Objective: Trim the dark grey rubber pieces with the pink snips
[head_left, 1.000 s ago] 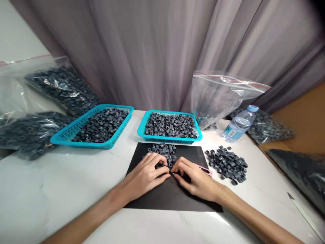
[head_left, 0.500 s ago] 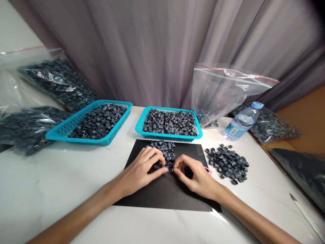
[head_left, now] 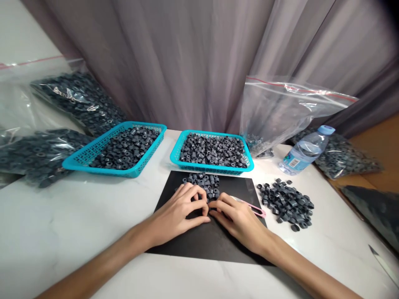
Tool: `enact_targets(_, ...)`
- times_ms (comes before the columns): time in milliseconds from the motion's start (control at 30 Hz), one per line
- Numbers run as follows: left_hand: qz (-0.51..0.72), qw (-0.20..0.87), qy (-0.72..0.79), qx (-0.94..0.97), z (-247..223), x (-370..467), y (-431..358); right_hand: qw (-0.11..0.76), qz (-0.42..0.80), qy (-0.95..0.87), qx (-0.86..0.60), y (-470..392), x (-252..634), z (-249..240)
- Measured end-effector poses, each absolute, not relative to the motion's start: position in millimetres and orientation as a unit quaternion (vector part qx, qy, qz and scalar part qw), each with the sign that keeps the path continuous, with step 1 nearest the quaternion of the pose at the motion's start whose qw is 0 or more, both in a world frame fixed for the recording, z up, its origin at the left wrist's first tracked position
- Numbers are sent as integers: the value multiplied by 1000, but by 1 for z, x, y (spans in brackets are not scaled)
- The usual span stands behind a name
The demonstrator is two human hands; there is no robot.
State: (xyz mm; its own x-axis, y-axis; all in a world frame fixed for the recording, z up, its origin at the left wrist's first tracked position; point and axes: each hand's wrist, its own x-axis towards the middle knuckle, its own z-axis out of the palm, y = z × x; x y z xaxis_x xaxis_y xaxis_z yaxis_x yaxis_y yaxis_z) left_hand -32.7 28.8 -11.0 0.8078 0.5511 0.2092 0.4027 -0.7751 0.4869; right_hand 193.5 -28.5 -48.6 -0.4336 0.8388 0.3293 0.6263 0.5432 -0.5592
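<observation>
Over a black mat (head_left: 208,245), my left hand (head_left: 183,209) has its thumb and fingers curled together, touching or nearly touching the fingertips of my right hand (head_left: 238,220). Both hands are closed in pinches; whatever lies between the fingertips is too small and hidden to name. Just beyond them on the mat is a cluster of small dark grey ring-shaped pieces (head_left: 212,182). A pink-handled tool (head_left: 258,211) lies beside my right hand, partly hidden by it. Further right, a loose pile of grey pieces (head_left: 288,203) rests on the white table.
Two turquoise baskets (head_left: 76,162) (head_left: 212,168) of grey pieces stand behind the mat. Plastic bags of pieces (head_left: 77,95) lie at left and at right. A water bottle (head_left: 307,151) leans at the right; a pointed blade (head_left: 382,261) lies near the right edge.
My fingertips have come together from slightly apart, and my right hand has lowered and closed more. More of the pink-handled tool shows. The view has shifted slightly.
</observation>
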Motion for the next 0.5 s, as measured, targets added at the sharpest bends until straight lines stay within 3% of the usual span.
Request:
enact_targets(233, 225, 415, 288, 833, -9, -26, 26, 323, 183, -814, -447, -30, 194, -49)
enact_targets(500, 312, 552, 337, 695, -9, -19, 27, 437, 359, -704, -430, -31, 199, -43)
